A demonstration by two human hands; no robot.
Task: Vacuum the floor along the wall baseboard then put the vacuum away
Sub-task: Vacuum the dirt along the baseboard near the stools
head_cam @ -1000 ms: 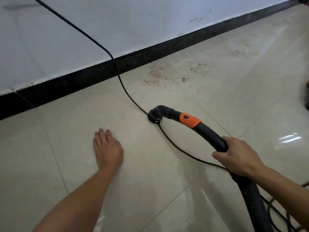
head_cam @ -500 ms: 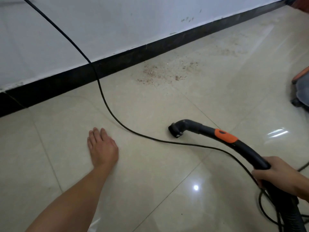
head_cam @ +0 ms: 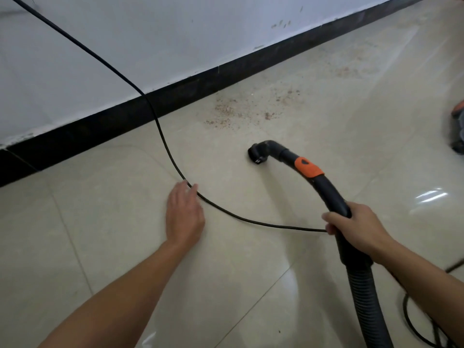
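The right grip [head_cam: 359, 224] clamps the hose handle [head_cam: 329, 194]; the debris [head_cam: 238, 113] lies beyond its nozzle [head_cam: 256, 154], toward the baseboard [head_cam: 100, 126]. The left grip [head_cam: 184, 217], fingers straight, touches the cord [head_cam: 163, 139].

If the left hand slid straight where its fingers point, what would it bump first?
Probably the black cord, which curves right past the fingertips of the left hand; they may already touch it. Past it stands the dark baseboard.

I see glossy, smooth floor tiles [head_cam: 100, 247], glare at three o'clock. The vacuum handle [head_cam: 329, 194] looks matt plastic, its hose [head_cam: 364, 292] ribbed.
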